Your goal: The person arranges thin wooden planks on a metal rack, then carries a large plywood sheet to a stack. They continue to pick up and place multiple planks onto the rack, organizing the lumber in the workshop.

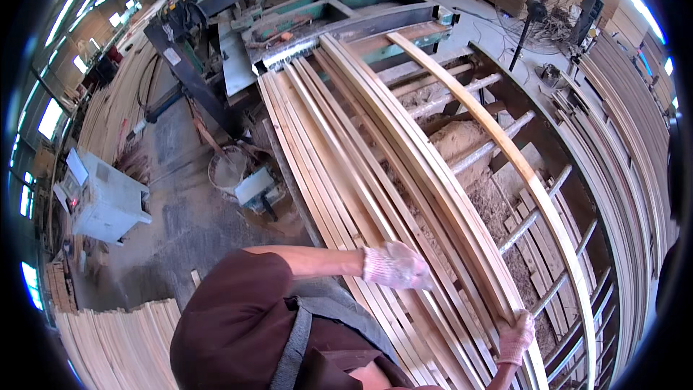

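Observation:
Long pale wooden strips (346, 166) lie side by side on a roller conveyor, running from a green machine toward me. My left hand (395, 266), in a white knit glove, is over the middle strips with its fingers stretched to the right; the fingertips are blurred. Lower down at the right, my gloved right hand (516, 336) has its fingers closed around the outer edge of a bundle of wooden strips (447, 188). Apart from that bundle, a single bowed strip (505, 144) lies across the rollers farther right.
The green machine (346, 11) stands at the far end. Bare metal rollers (520, 231) show at the right, with sawdust and offcuts below. On the left are a bucket (227, 167) and a pale control cabinet (108, 195). Stacked boards (119, 343) line the lower left.

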Motion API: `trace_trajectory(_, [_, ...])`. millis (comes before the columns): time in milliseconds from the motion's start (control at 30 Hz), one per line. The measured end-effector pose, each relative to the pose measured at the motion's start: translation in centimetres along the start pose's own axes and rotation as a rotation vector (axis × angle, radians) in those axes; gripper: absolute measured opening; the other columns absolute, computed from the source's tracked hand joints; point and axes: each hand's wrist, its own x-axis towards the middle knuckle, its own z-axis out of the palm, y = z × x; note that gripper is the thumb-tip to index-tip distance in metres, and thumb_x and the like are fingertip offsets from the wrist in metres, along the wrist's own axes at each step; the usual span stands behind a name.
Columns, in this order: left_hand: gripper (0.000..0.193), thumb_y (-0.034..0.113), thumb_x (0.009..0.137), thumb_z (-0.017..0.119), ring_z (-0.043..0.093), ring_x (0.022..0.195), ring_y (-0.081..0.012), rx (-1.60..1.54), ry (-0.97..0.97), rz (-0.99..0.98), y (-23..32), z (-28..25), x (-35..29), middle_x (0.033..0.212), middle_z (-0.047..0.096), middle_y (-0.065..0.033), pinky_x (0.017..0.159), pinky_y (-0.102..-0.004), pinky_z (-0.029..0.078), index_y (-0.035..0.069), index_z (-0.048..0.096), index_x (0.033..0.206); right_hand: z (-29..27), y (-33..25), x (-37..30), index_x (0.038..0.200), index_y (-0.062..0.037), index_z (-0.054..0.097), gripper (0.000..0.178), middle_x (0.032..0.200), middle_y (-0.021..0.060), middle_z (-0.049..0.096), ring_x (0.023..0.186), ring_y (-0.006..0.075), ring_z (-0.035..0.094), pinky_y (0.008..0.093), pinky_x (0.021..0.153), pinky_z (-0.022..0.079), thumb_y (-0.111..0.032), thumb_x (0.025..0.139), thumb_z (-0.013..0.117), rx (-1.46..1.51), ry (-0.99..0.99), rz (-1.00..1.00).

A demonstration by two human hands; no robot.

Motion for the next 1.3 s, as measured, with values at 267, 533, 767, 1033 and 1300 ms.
trace_trajectory(267, [0.045, 0.046, 0.101, 0.06, 0.067, 0.069, -0.0294, 0.339, 0.528, 0.096, -2.2, -1.0, -6.4, 0.073, 0.066, -0.012, 0.064, -0.0429, 0.059, 0.004, 0.072, 0.094, 0.1, -0.6, 2.7, 0.099, -0.0112, 0.064, 0.044, 0.095, 0.0104, 0.066, 0.088, 0.0346, 0.064, 0.0464, 0.075, 0.052, -0.014, 0.065, 0.092, -0.045, 0.03, 0.084])
trace_trajectory(533, [0.038, 0.04, 0.093, 0.074, 0.074, 0.077, -0.0294, 0.323, 0.644, -0.061, -3.4, -1.6, -11.7, 0.083, 0.074, -0.0129, 0.069, -0.0404, 0.061, 0.005, 0.077, 0.108, 1.4, 0.0, 1.2, 0.115, -0.0115, 0.066, 0.039, 0.107, 0.0134, 0.069, 0.108, 0.035, 0.065, 0.0498, 0.088, 0.055, -0.029, 0.083, 0.076, -0.149, -0.245, 0.2])
trace_trajectory(767, [0.029, 0.036, 0.093, 0.075, 0.069, 0.067, -0.0235, 0.435, 0.67, -0.021, -3.0, -1.5, -13.0, 0.073, 0.068, -0.0073, 0.059, -0.0362, 0.058, 0.009, 0.076, 0.104, -2.5, -10.6, -0.3, 0.138, -0.0099, 0.061, 0.059, 0.122, 0.0164, 0.069, 0.116, 0.036, 0.063, 0.0453, 0.097, 0.053, -0.019, 0.084, 0.082, 0.063, 0.074, -0.156])
trace_trajectory(1033, [0.034, 0.029, 0.086, 0.08, 0.07, 0.084, -0.0255, 0.49, 0.643, 0.024, -5.5, -3.7, -12.8, 0.091, 0.074, -0.0075, 0.079, -0.0396, 0.057, 0.006, 0.075, 0.11, -1.1, -22.1, -4.6, 0.146, -0.0064, 0.05, 0.092, 0.144, 0.0192, 0.055, 0.13, 0.0385, 0.054, 0.0547, 0.109, 0.043, -0.039, 0.07, 0.091, -0.073, -0.303, -0.192])
trace_trajectory(1300, [0.072, 0.05, 0.088, 0.073, 0.07, 0.105, -0.0293, 0.613, 0.524, 0.077, -8.6, -5.1, -9.4, 0.123, 0.071, -0.0137, 0.1, -0.05, 0.05, 0.0, 0.059, 0.138, 0.1, -23.2, -4.0, 0.145, -0.0049, 0.05, 0.101, 0.142, 0.0207, 0.054, 0.129, 0.0401, 0.053, 0.0541, 0.108, 0.045, -0.029, 0.058, 0.096, -0.177, -0.219, -0.06])
